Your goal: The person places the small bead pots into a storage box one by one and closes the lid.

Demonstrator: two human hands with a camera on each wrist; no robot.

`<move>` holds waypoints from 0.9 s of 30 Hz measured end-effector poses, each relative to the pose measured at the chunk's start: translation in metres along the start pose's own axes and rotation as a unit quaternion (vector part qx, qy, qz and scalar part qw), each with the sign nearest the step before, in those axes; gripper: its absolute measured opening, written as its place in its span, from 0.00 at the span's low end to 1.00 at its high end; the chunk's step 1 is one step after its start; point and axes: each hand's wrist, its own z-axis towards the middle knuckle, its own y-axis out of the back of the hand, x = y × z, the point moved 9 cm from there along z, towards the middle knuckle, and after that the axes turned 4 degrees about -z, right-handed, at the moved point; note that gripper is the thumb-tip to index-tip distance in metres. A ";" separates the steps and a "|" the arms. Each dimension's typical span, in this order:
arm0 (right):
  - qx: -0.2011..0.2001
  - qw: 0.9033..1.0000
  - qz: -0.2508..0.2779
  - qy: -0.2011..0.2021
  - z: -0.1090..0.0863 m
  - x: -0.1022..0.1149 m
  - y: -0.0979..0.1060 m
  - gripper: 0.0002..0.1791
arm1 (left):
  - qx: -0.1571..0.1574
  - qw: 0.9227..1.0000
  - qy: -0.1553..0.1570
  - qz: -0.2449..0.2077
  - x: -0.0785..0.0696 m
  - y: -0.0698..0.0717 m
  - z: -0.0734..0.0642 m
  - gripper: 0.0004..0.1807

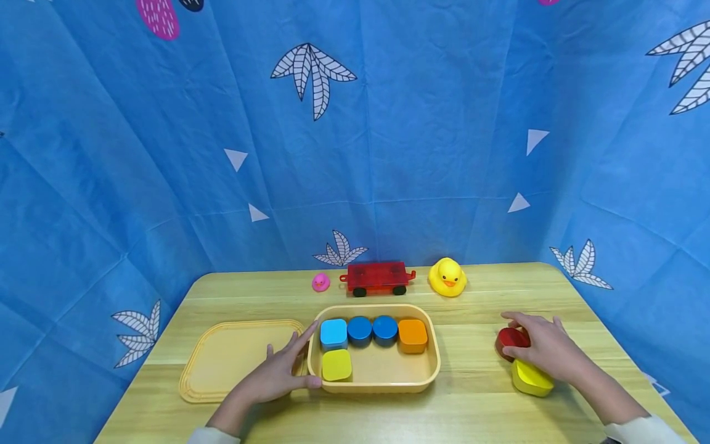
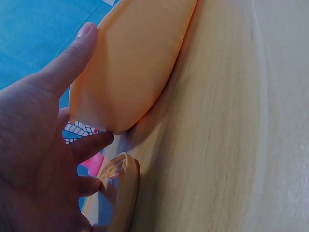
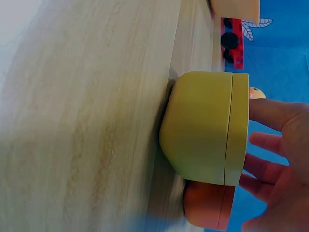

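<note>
In the head view my left hand (image 1: 281, 371) rests at the left end of a pale orange tub (image 1: 383, 388), thumb at its near side and index finger at its left rim. The left wrist view shows this hand's (image 2: 53, 130) fingers spread and fairly straight. My right hand (image 1: 546, 345) is spread over a red round container (image 1: 509, 339), thumb on the near side and index finger on the far side. Beside it stands a yellow container (image 1: 531, 377), nearer the front. In the right wrist view the yellow container (image 3: 203, 128) partly hides the fingertips.
Inside the tub are a light blue block (image 1: 334, 333), two dark blue round ones (image 1: 360, 331), an orange one (image 1: 413, 335) and a yellow one (image 1: 336, 365). A flat lid (image 1: 238, 357) lies left. Behind stand a pink duck (image 1: 320, 282), red wagon (image 1: 378, 277) and yellow duck (image 1: 447, 277).
</note>
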 end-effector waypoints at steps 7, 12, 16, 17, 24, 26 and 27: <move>-0.001 1.000 0.007 0.008 0.005 0.006 0.001 0.34 | -0.003 1.000 -0.007 -0.005 -0.001 0.000 0.000 0.57; -0.009 1.000 0.011 0.016 0.007 0.016 0.004 0.32 | 0.001 1.000 -0.004 -0.007 0.000 0.000 0.000 0.58; -0.013 0.999 0.014 0.026 0.008 0.027 0.008 0.31 | 0.002 1.000 -0.003 -0.006 0.000 0.000 -0.001 0.58; -0.014 0.999 0.015 0.028 0.007 0.030 0.009 0.31 | 0.002 1.000 -0.002 -0.006 0.000 0.000 -0.001 0.58; -0.033 0.997 0.038 0.059 0.007 0.055 0.019 0.31 | 0.002 1.000 -0.004 -0.004 0.000 -0.001 0.000 0.58; -0.034 0.996 0.050 0.064 0.007 0.062 0.021 0.30 | 0.003 1.000 -0.004 -0.004 0.001 -0.001 0.000 0.58; -0.033 0.995 0.058 0.069 0.007 0.065 0.021 0.30 | 0.002 1.000 -0.004 -0.005 0.001 -0.001 0.000 0.58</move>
